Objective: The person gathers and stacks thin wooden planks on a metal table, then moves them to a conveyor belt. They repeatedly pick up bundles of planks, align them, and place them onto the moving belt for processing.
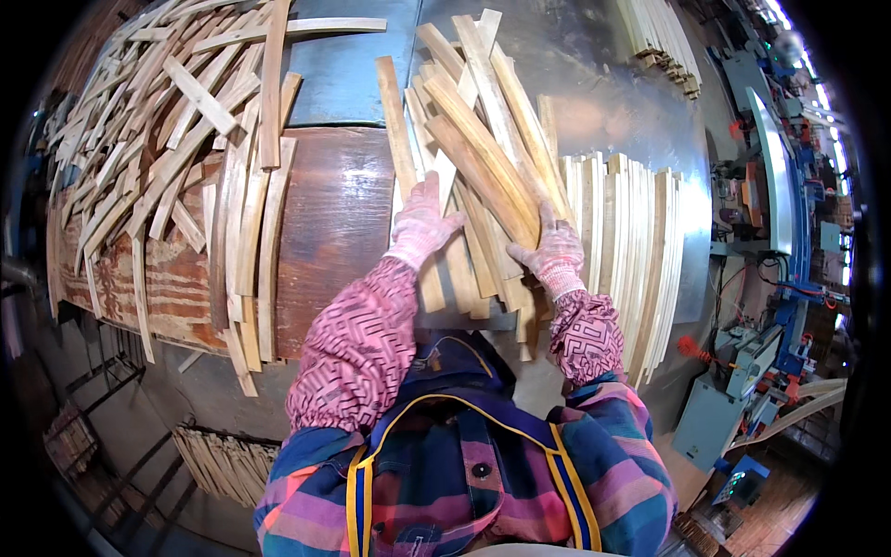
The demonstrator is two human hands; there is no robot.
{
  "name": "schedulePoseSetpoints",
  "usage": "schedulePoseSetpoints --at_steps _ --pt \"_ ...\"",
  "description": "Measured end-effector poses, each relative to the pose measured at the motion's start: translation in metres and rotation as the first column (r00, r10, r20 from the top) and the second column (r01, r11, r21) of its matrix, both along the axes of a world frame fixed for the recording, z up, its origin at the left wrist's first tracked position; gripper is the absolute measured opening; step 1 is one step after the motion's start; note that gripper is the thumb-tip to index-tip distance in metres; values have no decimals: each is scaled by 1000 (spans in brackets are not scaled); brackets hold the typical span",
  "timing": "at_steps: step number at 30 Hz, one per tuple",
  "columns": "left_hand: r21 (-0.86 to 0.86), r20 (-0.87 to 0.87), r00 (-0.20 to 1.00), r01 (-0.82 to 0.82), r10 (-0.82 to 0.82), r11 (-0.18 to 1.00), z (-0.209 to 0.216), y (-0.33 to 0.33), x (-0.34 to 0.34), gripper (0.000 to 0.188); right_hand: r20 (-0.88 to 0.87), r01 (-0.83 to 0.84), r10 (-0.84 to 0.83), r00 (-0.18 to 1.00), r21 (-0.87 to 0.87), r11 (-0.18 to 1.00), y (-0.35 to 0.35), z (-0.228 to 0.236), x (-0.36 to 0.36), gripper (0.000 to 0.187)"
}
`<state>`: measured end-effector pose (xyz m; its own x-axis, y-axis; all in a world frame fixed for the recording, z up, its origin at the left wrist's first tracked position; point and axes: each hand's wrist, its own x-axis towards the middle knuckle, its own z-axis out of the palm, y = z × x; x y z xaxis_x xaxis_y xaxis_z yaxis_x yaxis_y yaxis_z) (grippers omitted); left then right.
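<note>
A loose heap of pale curved wooden slats (483,148) lies on a metal-topped table (594,84) in front of me. My left hand (423,221), in a pinkish knit glove, rests flat on the left side of the heap with its fingers spread. My right hand (553,251), gloved the same way, presses against the heap's right edge, fingers curled on a slat. Both forearms wear pink patterned sleeve covers.
A neat row of slats standing on edge (631,251) sits right of the heap. A big jumbled pile of slats (158,139) covers the brown wooden board (334,223) at left. More slats (661,37) lie far right. Blue machinery (770,278) stands to the right.
</note>
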<state>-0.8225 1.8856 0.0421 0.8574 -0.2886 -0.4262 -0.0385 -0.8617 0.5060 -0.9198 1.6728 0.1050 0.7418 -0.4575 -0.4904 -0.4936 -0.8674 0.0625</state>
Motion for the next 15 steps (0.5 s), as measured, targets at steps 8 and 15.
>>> schedulePoseSetpoints --at_steps 8,15 --pt "-467 -308 926 -347 218 814 12 -4 -11 87 217 42 -146 965 423 905 -36 22 19 107" --pt "-604 -724 676 -718 138 347 -5 -36 -61 84 61 58 -63 996 85 995 11 22 107 110"
